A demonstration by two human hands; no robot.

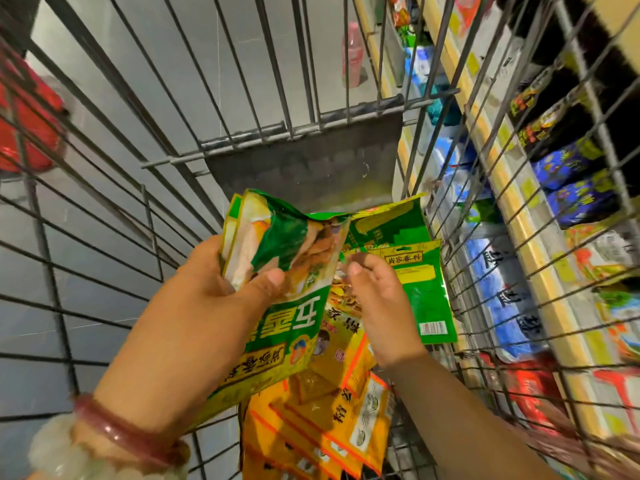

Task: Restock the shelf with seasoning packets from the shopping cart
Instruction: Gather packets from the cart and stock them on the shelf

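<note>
Grey floor tiles show through the cart (242, 143) wire; shelf (519, 237) runs along the cart's right side, stocked with blue, black and red packs.

Step, as I read it: pickup phase, collecting packets inside the cart before moving to the shelf.

Left hand (221, 282) grips a bunch of green packets (277, 271), thumb clamped on the front, fingers behind; the bunch is held above the cart floor. Right hand (377, 292) has fingers curled at the bunch's right edge, over a flat green packet (422, 292); can't tell if it pinches anything. Orange packets (329, 410) are piled on the cart floor below both hands.

Next probably: right hand takes another green one or squares the bunch, then lift over the cart's right wall.
</note>
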